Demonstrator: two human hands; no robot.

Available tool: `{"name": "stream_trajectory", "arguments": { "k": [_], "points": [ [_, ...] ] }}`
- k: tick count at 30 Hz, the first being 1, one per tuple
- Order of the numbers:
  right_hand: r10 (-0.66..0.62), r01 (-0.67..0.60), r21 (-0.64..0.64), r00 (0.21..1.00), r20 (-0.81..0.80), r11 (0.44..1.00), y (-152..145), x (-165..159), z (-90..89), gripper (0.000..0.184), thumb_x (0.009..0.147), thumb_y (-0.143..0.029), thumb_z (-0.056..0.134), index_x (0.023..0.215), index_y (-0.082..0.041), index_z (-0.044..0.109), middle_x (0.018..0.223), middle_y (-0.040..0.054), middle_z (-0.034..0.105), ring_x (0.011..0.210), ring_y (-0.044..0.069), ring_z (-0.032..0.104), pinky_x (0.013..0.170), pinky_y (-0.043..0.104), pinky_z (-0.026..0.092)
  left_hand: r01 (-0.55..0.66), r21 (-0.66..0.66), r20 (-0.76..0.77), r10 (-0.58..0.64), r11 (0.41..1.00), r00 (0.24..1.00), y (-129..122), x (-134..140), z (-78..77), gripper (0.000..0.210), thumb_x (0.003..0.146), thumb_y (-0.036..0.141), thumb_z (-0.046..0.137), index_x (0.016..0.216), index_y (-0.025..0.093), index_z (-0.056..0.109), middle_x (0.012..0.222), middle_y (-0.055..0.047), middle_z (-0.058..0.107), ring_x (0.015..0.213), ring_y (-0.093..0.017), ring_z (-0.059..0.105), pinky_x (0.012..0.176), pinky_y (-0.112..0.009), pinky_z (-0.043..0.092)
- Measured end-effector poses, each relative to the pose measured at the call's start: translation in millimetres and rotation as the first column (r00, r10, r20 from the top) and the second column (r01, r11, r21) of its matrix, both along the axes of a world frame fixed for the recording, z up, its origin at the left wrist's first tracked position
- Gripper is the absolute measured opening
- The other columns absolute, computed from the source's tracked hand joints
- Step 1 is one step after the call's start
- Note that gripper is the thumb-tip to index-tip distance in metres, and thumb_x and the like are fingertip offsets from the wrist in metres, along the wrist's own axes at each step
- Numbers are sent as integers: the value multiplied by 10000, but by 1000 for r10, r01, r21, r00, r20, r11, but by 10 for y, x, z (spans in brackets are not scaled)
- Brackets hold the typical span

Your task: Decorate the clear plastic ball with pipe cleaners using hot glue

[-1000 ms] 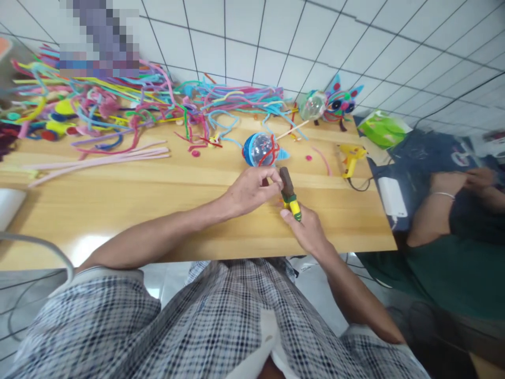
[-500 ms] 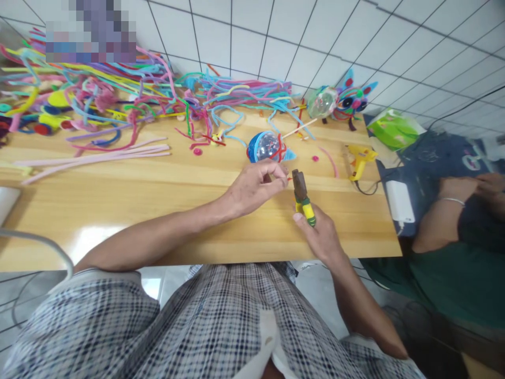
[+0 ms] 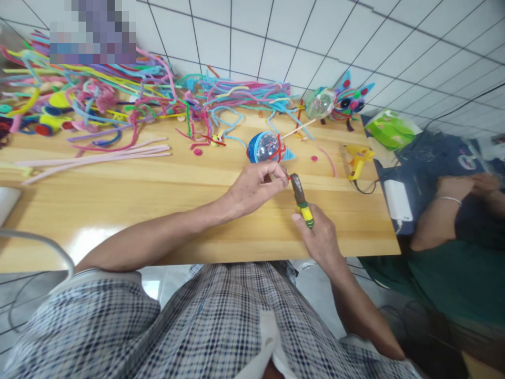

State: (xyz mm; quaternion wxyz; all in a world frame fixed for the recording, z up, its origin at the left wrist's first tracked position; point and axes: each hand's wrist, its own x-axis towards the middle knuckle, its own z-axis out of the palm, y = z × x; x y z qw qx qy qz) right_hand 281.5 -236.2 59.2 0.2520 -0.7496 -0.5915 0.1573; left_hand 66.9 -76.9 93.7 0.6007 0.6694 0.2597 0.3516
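Note:
My left hand pinches a short red piece, apparently pipe cleaner, whose tip sticks out past the fingertips. Wrapped round the yellow and green handles of a pair of pliers, my right hand keeps the dark jaws against that red tip. Just beyond my left hand lies a clear ball ornament with a blue back, red strips and a light blue cone. A thin wooden stick slants away behind it.
Heaped pipe cleaners fill the back left. A yellow glue gun, a green packet and a white box are at the right. Behind stands a colourful eared figure. Another person's arm rests beyond the table's right edge.
The pliers have tilted and moved slightly left, bringing their jaws onto the red tip; the jaws look more closed. My left hand has stayed nearly still.

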Motion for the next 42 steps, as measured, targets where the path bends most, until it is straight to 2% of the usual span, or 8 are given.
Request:
{"name": "stream_trajectory", "arguments": {
  "k": [16,23,27,30,34,37,39,42],
  "points": [
    [-29,26,-58,998,-55,998,5,19,56,524,1044,-723,624,1177,-244,789,1103,141,877,998,348,821,918,459,639,18,3,-12,-18,1000,1000,-1,11,-24,184,958,344,712,872,182,708,888,-20,749,674,-105,526,631,-262,416],
    [47,-258,-283,811,-583,924,22,98,211,589,1002,-813,666,1024,-230,751,891,74,805,819,263,766,779,384,616,61,17,-50,-60,998,997,87,-15,-21,152,998,308,712,911,185,733,818,11,701,678,-106,532,647,-257,431],
    [-6,-47,-234,976,-219,971,45,63,166,467,1006,-687,649,1088,-241,755,1033,133,856,955,334,798,865,444,615,48,31,-65,-46,998,997,98,-5,-51,141,975,297,734,890,184,739,835,11,693,693,-111,512,655,-268,405],
    [-171,183,-72,975,145,980,54,20,120,481,995,-588,627,1269,-214,757,1256,222,852,1144,420,797,904,493,600,-2,68,-69,7,998,998,78,5,-67,118,959,244,729,856,186,735,878,-1,717,737,-120,519,704,-275,419],
    [-17,-18,-217,987,-157,976,30,67,196,482,1016,-659,624,1193,-230,753,1066,140,838,989,341,787,856,431,596,33,130,-52,-27,991,998,96,-10,-60,145,990,268,742,872,185,752,963,-27,745,799,-133,557,757,-290,444],
    [90,-312,-331,834,-545,890,20,124,259,557,1025,-758,590,1093,-228,746,873,71,765,821,280,742,789,395,593,80,150,-37,-75,985,996,129,-16,-74,154,1002,286,743,889,183,764,1003,-36,747,819,-134,564,784,-296,466],
    [62,-234,-338,890,-451,912,27,129,252,526,1010,-720,613,1093,-219,749,893,90,773,836,295,747,787,402,587,77,141,-46,-72,987,996,134,-4,-100,147,999,286,751,894,184,763,1003,-31,739,822,-133,567,794,-295,477],
    [-109,110,-169,994,15,980,34,107,201,435,978,-571,649,1183,-204,761,1128,184,837,1009,362,786,835,433,583,44,114,-57,-37,993,998,114,20,-137,137,999,267,750,885,191,753,951,-17,720,822,-140,565,805,-298,478]
  ]
}}
